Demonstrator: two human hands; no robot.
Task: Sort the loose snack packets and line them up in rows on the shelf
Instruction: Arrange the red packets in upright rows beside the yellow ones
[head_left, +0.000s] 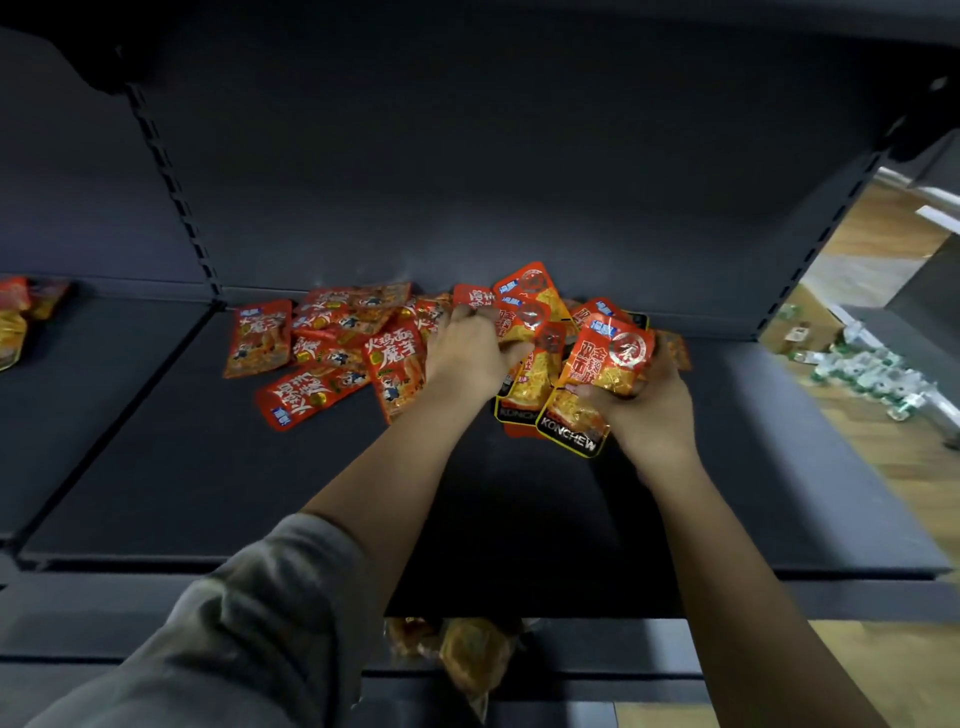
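Sorting step, rows not yet begun. Right hand (641, 400) grips a bunch of gold-and-black packets (597, 379). Left hand (467, 345) lies on the loose pile (332, 343) on the shelf (208, 467); fingers' state unclear. Next move likely calls for separating the two kinds.

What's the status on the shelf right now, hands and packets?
Right hand grips a bunch of KONCHEW packets. Left hand reaches into the loose pile. No rows yet on the shelf. Nothing in the way.
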